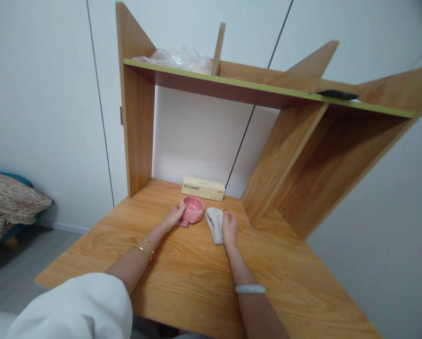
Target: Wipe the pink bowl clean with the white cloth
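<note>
A small pink bowl [193, 208] stands on the wooden desk [182, 278], tilted a little toward me. My left hand [176, 217] grips its near left rim with the fingers curled round it. Just to the right lies a folded whitish cloth [214, 223]. My right hand [229, 228] rests on the cloth's right edge, fingers bent down and pressed onto it. The two hands are about a hand's width apart.
A flat yellow box [203, 188] lies behind the bowl against the white back panel. The desk's upper shelf [232, 84] carries a clear plastic bag [177, 59] and a dark flat object [338, 94]. A slanted wooden side panel [284, 160] rises at right. A blanket [9, 202] lies at far left.
</note>
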A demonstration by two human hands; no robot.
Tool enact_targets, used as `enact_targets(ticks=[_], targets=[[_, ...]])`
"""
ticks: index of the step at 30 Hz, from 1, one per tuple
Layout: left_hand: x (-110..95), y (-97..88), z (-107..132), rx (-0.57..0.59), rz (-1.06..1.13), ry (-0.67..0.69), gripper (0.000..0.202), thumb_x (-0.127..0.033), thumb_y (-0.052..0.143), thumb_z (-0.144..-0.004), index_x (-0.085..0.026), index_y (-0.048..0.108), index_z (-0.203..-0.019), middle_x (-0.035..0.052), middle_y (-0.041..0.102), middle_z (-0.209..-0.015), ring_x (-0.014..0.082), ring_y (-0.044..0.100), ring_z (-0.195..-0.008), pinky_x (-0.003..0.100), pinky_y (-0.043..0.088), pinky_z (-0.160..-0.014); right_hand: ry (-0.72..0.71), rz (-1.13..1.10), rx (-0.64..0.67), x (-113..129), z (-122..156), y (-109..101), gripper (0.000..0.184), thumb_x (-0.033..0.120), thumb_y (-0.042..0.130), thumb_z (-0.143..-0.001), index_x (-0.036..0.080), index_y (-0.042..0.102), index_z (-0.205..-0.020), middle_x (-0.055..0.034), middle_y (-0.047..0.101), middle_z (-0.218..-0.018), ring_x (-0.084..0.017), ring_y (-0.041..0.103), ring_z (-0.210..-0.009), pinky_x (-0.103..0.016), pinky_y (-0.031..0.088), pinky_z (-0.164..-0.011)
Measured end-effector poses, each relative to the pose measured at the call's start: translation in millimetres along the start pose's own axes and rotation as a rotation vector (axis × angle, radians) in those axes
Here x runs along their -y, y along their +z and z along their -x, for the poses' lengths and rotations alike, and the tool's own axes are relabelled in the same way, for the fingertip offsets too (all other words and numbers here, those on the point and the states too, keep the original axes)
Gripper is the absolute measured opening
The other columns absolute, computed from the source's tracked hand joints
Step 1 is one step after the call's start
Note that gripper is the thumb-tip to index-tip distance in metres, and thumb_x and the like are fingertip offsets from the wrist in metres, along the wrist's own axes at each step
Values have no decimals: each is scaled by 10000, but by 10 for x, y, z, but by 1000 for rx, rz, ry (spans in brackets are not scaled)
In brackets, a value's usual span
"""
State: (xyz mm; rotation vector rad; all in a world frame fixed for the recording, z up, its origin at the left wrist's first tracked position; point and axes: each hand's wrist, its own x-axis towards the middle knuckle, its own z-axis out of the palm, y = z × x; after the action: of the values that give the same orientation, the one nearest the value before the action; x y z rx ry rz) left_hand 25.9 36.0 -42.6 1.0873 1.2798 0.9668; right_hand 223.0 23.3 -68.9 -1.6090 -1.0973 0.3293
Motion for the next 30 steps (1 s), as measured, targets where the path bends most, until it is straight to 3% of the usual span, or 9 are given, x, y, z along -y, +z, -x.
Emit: enact_targets(ticks=[4, 9, 16, 20, 24, 27, 30], targets=[[27, 18, 30, -45, 27, 4, 460, -488, 419, -822, -101, 451, -1069, 18, 564, -471, 147, 596, -441, 253, 526, -494, -14, -68, -8, -58, 16, -14, 428, 416, 287, -769, 161, 602, -907, -93, 664, -901, -199, 591, -821, -270, 424, -680], [58, 36, 31, -92, 37, 34, 528, -486, 440, -816, -70, 428, -1141, 42, 581, -490, 180, 619, -468, 277, 536, -493, -2, -124, -72, -151, 52, -81, 471, 310, 221, -760, 108, 536, -1046, -98, 641, -857, -181, 587, -748, -284, 437, -683], [56, 19, 61, -138, -8, 77, 512, -451, 431, -836, -80, 407, -1188, 53, 616, -549, 169, 631, -504, 257, 533, -510, -26, -106, -189, -155, 115, -121, 402, 227, 269, -729, 100, 555, -982, -142, 595, -1006, -199, 541, -938, -321, 388, -838], [73, 5, 123, -153, -66, 88, 538, -484, 404, -836, -51, 425, -1154, 78, 620, -547, 162, 618, -466, 235, 508, -480, -47, -76, -175, -149, 209, -136, 336, 181, 299, -762, 110, 573, -941, -119, 607, -992, -192, 537, -957, -341, 377, -856], [113, -30, 211, -162, -124, 104, 578, -531, 394, -819, -33, 452, -1109, 61, 592, -476, 154, 582, -394, 224, 473, -431, -68, -41, -139, -154, 301, -164, 221, 249, 424, -827, 125, 570, -936, -70, 608, -987, -173, 543, -949, -371, 386, -856], [147, -58, 272, -180, -143, 123, 614, -523, 394, -824, -21, 385, -1178, 31, 567, -439, 141, 558, -362, 211, 455, -417, -84, -11, -112, -154, 357, -184, 227, 288, 469, -824, 128, 571, -949, -60, 609, -992, -170, 548, -943, -381, 389, -856], [174, -78, 327, -193, -134, 162, 649, -486, 378, -847, -15, 254, -1277, 14, 566, -454, 134, 565, -378, 208, 461, -443, -107, 21, -84, -140, 413, -204, 251, 215, 395, -816, 121, 577, -961, -85, 626, -978, -178, 556, -936, -360, 392, -849]])
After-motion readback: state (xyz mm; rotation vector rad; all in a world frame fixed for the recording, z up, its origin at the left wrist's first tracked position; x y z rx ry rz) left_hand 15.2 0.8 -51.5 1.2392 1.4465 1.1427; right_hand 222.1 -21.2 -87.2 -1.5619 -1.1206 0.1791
